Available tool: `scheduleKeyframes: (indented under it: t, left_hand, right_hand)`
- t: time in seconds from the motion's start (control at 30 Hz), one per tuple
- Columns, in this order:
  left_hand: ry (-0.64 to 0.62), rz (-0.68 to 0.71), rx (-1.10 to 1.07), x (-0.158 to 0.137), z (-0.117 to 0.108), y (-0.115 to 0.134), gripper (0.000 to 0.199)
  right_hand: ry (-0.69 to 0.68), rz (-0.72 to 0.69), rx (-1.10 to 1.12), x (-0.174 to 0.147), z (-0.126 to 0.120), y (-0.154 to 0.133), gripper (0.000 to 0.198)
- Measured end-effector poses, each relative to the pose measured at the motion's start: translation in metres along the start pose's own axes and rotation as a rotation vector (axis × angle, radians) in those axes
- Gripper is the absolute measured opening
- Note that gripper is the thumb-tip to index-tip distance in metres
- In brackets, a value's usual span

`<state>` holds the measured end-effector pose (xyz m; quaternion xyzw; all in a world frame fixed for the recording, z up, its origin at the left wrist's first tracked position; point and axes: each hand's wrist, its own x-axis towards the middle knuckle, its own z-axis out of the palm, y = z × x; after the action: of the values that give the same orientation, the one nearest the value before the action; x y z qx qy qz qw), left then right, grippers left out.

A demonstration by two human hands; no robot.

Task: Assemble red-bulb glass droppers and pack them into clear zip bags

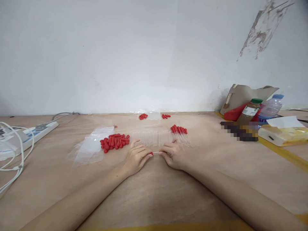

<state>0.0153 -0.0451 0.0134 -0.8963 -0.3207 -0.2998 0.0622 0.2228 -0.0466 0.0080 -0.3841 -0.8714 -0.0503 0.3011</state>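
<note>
My left hand (137,159) pinches a red rubber bulb (151,153), mostly hidden by the fingers. A thin clear dropper tube (156,153) spans the gap between my hands, its other end pinched in my right hand (175,156). The bulb and tube meet at my left fingertips; how far one sits inside the other is hidden. Behind my hands lies a row of clear tubes (150,138) side by side. Left of it is a heap of red rubber bulbs (115,142). Several droppers with red bulbs fitted (179,129) lie beyond my right hand.
Clear plastic bags (90,149) lie left of the heap. Near the wall is a clear bag (154,116) with more red bulbs beside it. A power strip (36,139) with white cables is far left. Bottles (250,110), a beige bag (243,94) and a yellow packet (284,136) stand right.
</note>
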Motion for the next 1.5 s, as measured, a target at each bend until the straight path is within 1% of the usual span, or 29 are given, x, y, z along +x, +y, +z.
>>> scheduleKeyframes:
  t: [0.1, 0.3, 0.43, 0.6, 0.73, 0.77, 0.8, 0.87, 0.97, 1.03, 1.13, 1.3, 1.5]
  left_hand:
    - [-0.006, 0.008, 0.016, 0.0, 0.0, 0.001, 0.019]
    - [-0.071, 0.063, 0.033, 0.0, 0.001, -0.001, 0.018]
    - [-0.07, 0.073, 0.037, 0.0, 0.003, -0.002, 0.017]
    - [-0.046, 0.022, 0.04, 0.0, 0.004, -0.001, 0.016]
    - [-0.013, -0.026, 0.027, 0.0, 0.002, 0.0, 0.015]
    - [0.003, -0.043, 0.027, 0.0, 0.001, -0.001, 0.018]
    - [0.023, -0.066, 0.03, 0.0, 0.001, -0.002, 0.023]
    - [0.052, -0.119, 0.038, -0.001, 0.0, -0.003, 0.031]
    - [0.029, -0.155, 0.027, -0.002, 0.0, -0.005, 0.032]
    - [0.007, -0.148, 0.01, -0.003, 0.001, -0.006, 0.03]
    - [0.001, -0.136, -0.008, -0.003, 0.001, -0.006, 0.027]
    - [-0.005, -0.135, -0.018, -0.003, 0.002, -0.006, 0.023]
    - [-0.01, -0.135, -0.02, -0.003, 0.004, -0.007, 0.022]
  right_hand:
    - [0.006, -0.009, -0.023, -0.001, 0.001, -0.003, 0.03]
    - [0.009, -0.013, -0.002, -0.002, 0.008, -0.005, 0.031]
    - [-0.004, -0.015, 0.009, -0.001, 0.009, -0.004, 0.032]
    - [-0.062, -0.066, 0.007, 0.004, 0.001, -0.004, 0.028]
    - [-0.132, -0.095, -0.058, 0.005, -0.008, -0.004, 0.021]
    - [-0.139, -0.072, -0.073, 0.005, -0.01, -0.003, 0.019]
    - [-0.136, -0.02, -0.08, 0.005, -0.012, 0.0, 0.018]
    - [-0.111, 0.172, -0.074, 0.008, -0.014, 0.01, 0.019]
    - [-0.053, 0.515, -0.069, 0.017, -0.017, 0.03, 0.025]
    - [-0.026, 0.639, -0.098, 0.025, -0.015, 0.041, 0.028]
    - [-0.032, 0.689, -0.187, 0.036, -0.007, 0.047, 0.028]
    - [-0.049, 0.712, -0.355, 0.046, 0.008, 0.042, 0.025]
    - [-0.104, 0.723, -0.326, 0.047, 0.012, 0.043, 0.03]
